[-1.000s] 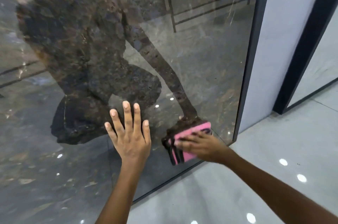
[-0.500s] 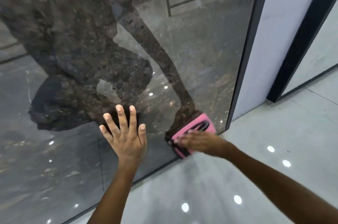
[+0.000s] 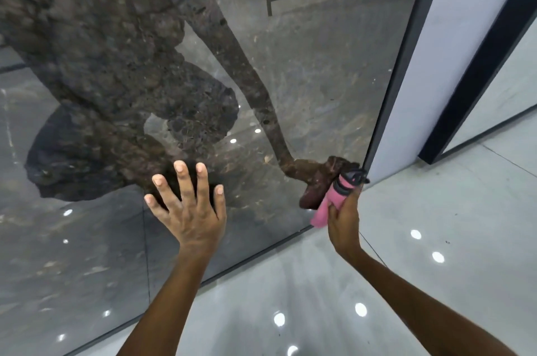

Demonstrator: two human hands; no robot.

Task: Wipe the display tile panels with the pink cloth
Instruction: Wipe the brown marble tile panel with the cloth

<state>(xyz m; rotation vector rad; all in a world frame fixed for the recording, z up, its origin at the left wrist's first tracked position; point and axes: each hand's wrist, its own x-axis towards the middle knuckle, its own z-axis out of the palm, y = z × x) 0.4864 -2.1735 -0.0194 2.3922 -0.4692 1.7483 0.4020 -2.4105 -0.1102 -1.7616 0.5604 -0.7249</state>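
fingers (image 3: pixel 337 211) of my right hand (image 3: pixel 344 219) are curled round the folded pink cloth with its dark trim (image 3: pixel 334 195), pinching it so that it stands nearly on end against the glossy dark stone-look display tile panel (image 3: pixel 305 64). the cloth sits at the panel's lower right corner, its top just beside the black metal edge strip (image 3: pixel 406 44) and its lower end close to the bottom edge where the panel meets the pale polished floor (image 3: pixel 436 210). i judge i hold it this way to run a narrow edge of cloth along the border, where a flat pad would ride up on the strip.

my left hand (image 3: pixel 191 210) lies flat on the same panel, well to the left of the cloth, fingers straight and spread, holding nothing. it looks to be there to brace me while i lean low, and perhaps to steady the tall panel against the push of the wipe.

the panel is so shiny that it mirrors my crouched shape and both arms, so smears are hard to judge from here; how much of it is already clean i cannot tell. ceiling lights show as white spots in the panel and the floor. right of the strip stands a plain white panel (image 3: pixel 453 50), then another dark frame (image 3: pixel 482 59) with a paler tile beyond it.
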